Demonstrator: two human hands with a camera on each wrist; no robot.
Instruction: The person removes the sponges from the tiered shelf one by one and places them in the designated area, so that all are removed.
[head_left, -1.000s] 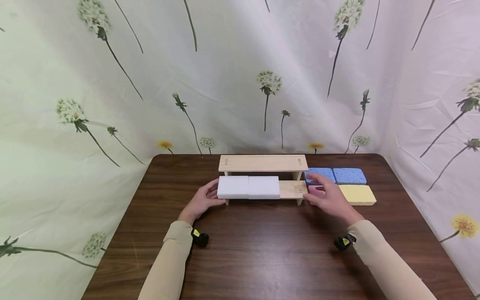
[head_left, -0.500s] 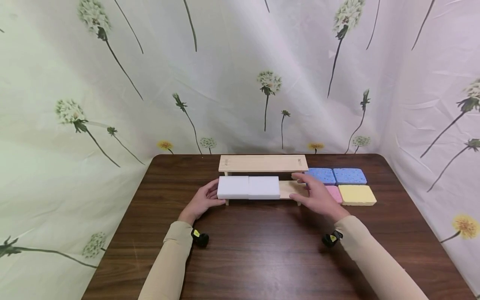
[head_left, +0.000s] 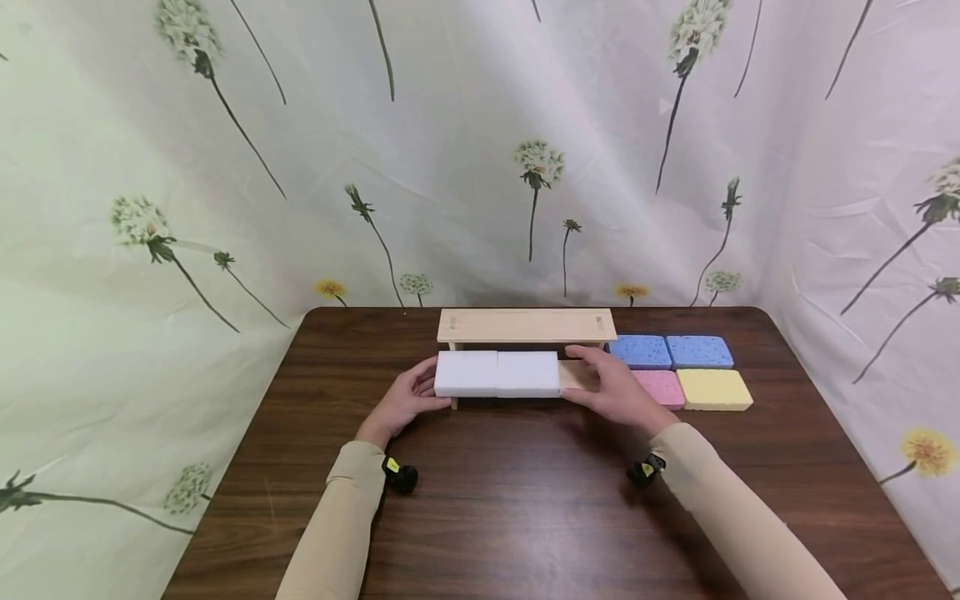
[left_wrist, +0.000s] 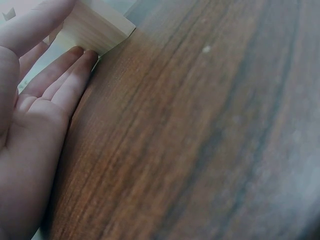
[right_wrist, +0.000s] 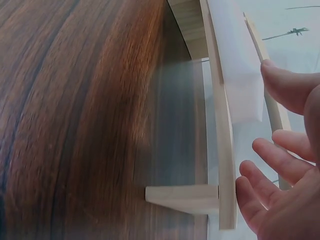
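Note:
Two white foam blocks (head_left: 497, 379) lie end to end on the lower step (head_left: 576, 377) of a two-level pale wooden stand (head_left: 525, 325). At the stand's left end is my left hand (head_left: 400, 406), thumb at the front. In the left wrist view, extended fingers (left_wrist: 75, 82) meet a wooden leg (left_wrist: 92, 30). My right hand (head_left: 621, 392) spreads over the right part of the lower step, thumb and fingers parted, close to the right block's end. In the right wrist view the thumb (right_wrist: 287, 85) overlaps the block's side, and the fingers are loosely bent beside the step's edge (right_wrist: 225, 150).
Right of the stand lie two blue sponges (head_left: 641, 352), a pink sponge (head_left: 662, 389) and a yellow sponge (head_left: 714, 389) in two rows. The stand is near the back edge of the dark wooden table (head_left: 517, 500). A flower-printed curtain (head_left: 480, 167) hangs behind.
My right hand has moved left along the lower step, from its right end toward the white blocks, uncovering the pink sponge. The left hand and blocks stay in place.

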